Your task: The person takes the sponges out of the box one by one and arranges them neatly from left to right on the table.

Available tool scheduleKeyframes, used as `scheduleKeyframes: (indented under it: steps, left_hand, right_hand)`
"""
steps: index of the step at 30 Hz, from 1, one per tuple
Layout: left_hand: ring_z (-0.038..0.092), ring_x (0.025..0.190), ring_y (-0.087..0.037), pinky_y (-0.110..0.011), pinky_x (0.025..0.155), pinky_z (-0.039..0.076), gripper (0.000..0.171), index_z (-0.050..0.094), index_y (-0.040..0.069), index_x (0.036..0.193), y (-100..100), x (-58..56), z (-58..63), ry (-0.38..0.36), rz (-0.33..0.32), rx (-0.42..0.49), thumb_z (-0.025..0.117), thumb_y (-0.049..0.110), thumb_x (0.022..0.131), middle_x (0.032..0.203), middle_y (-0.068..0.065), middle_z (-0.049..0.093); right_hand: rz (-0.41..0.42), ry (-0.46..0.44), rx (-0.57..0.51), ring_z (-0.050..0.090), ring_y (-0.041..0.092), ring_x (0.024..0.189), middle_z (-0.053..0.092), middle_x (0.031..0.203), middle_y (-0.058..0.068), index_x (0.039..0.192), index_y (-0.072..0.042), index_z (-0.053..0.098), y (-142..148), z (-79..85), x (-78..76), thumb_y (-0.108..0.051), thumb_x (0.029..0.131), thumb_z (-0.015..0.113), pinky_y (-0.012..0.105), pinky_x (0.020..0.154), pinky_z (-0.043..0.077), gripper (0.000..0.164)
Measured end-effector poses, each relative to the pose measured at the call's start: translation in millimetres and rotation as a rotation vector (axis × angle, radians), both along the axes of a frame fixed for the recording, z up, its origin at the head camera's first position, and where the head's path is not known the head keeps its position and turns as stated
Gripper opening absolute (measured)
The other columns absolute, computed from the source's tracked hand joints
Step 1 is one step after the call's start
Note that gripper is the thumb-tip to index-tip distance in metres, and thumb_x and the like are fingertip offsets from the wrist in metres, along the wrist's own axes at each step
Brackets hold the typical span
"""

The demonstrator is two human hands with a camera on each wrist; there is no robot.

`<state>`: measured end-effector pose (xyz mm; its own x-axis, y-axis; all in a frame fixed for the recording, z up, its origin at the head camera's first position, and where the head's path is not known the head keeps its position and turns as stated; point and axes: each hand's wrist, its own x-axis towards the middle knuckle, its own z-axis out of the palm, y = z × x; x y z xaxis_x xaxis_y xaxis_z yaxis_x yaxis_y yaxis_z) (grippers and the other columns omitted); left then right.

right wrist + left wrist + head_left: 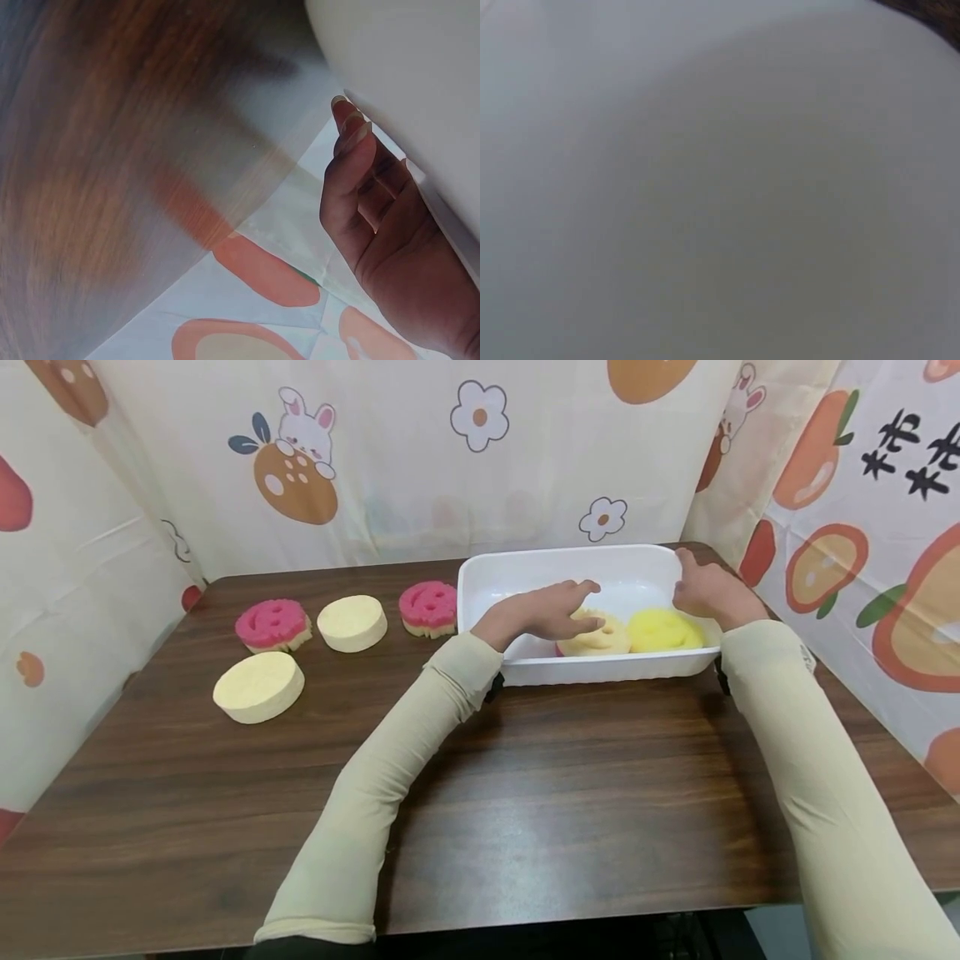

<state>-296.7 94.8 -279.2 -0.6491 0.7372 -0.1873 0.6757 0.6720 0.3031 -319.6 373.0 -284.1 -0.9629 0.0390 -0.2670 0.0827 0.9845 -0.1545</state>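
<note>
Below the left hand (551, 612) lies a white tray (600, 670), with two round sponges on its floor. That hand reaches in over the front wall, back upward, its fingers stretched out with a gap between them — whether they touch the sponge underneath, I cannot tell. Just under its fingertips is a pale sponge (596, 642), a bit of pink showing at its lower edge. To the right of that, between the two hands, sits a bright yellow sponge (663, 631), right next to the pale one.

At the tray's right end, the right hand (705, 587) grips the wall — the right wrist view shows its fingers bent against the outer side.

To the left of the left hand, four more sponges lie on the brown table (570, 777). Nearest it, just beside the tray, is a patterned pink sponge (429, 603). Farther left come a plain cream sponge (352, 622), then another pink sponge (273, 623) and, nearer the person, a second cream sponge (259, 687).

Cream sleeves (397, 768) cover both forearms. Beyond the hands hangs a printed cloth (420, 468) with flowers and a rabbit. The left wrist view is mostly a pale blur.
</note>
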Motion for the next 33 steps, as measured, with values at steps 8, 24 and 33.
scheduleKeyframes:
  steps: [8, 24, 33]
  left_hand:
    - [0.034, 0.146, -0.016, -0.03, 0.123, 0.026, 0.069, 0.019, 0.012, 0.158, -0.1, -1.8, -2.1, -0.001, 0.001, -0.014, 0.039, 0.05, 0.103, 0.159, -0.009, 0.036]
    - [0.031, 0.148, -0.014, -0.03, 0.123, 0.025, 0.068, 0.023, 0.015, 0.157, 1.0, -1.6, -4.5, -0.081, 0.017, -0.004, 0.041, 0.051, 0.103, 0.16, -0.004, 0.036]
    - [0.037, 0.144, -0.014, -0.03, 0.122, 0.028, 0.067, 0.024, 0.013, 0.156, 2.1, -2.6, -8.2, -0.068, 0.0, -0.004, 0.043, 0.049, 0.102, 0.155, -0.005, 0.041]
  right_hand:
    - [0.001, 0.01, 0.001, 0.046, 0.049, 0.115, 0.037, 0.139, 0.04, 0.157, -0.006, -0.013, -1.0, 0.3, 0.2, -0.024, 0.1, 0.039, 0.071, 0.107, 0.034, 0.079]
    - [0.01, 0.0, -0.006, 0.045, 0.049, 0.115, 0.037, 0.139, 0.04, 0.157, -0.006, -0.014, -0.2, 0.4, 1.1, -0.024, 0.1, 0.038, 0.07, 0.107, 0.034, 0.079]
    - [0.001, -0.006, -0.011, 0.045, 0.048, 0.115, 0.035, 0.141, 0.04, 0.157, -0.007, -0.014, 1.4, 0.3, -1.2, -0.023, 0.099, 0.041, 0.071, 0.106, 0.034, 0.081]
